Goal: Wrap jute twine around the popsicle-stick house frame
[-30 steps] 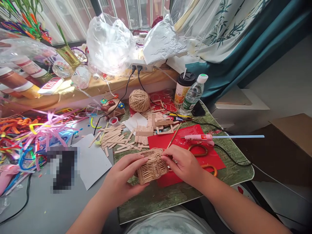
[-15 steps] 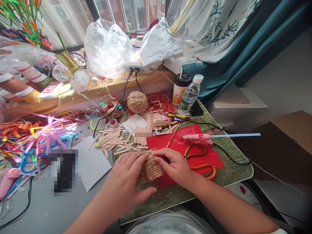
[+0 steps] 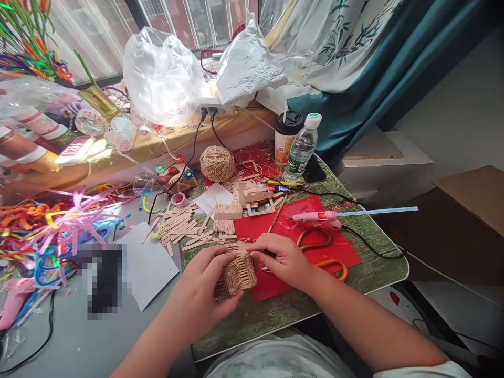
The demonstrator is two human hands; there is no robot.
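A small box-shaped craft piece wound with brown twine (image 3: 239,274) is held over the near part of the small table. My left hand (image 3: 205,294) grips it from the left, fingers over the top and thumb under the near end. At its upper right corner, my right hand (image 3: 281,260) has thumb and forefinger pinched together, it seems on the twine; the fingertips partly hide it. A thin loop of twine (image 3: 247,240) shows just behind the piece. Scissors with orange handles (image 3: 333,265) lie right of my right hand on a red sheet (image 3: 307,210).
A pink glue gun (image 3: 315,216) with a long clear stick lies on the red sheet. Behind are loose craft sticks (image 3: 179,226), a twine ball (image 3: 217,164), a lidded cup (image 3: 286,137) and a water bottle (image 3: 302,149). Black cords cross the table. Pipe cleaners (image 3: 74,220) heap at left.
My left thumb has closed in under the twine-wound piece, which has tilted and shifted slightly left. My right hand stays pinched at its corner. The whole view has shifted a little.
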